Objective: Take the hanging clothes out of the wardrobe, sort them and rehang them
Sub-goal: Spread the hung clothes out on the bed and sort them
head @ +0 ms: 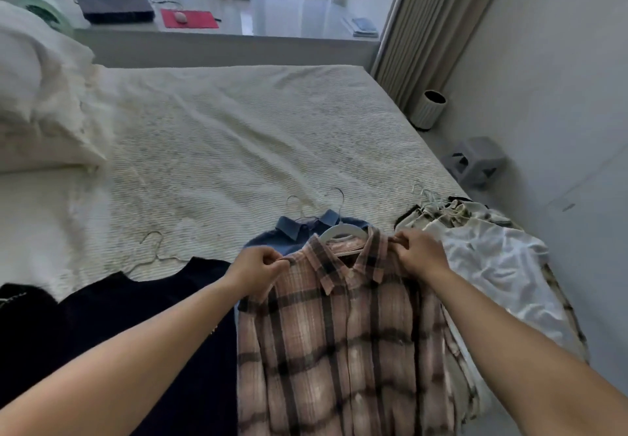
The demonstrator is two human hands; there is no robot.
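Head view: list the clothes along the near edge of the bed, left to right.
Black top → plaid shirt, pinched at its shoulders by the left hand and right hand → white garment on the pile at the right. The blue shirt lies under the plaid one, so its place is unclear.

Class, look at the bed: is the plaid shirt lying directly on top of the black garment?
No. The plaid shirt lies over the blue shirt, with the black garment beside it to the left.
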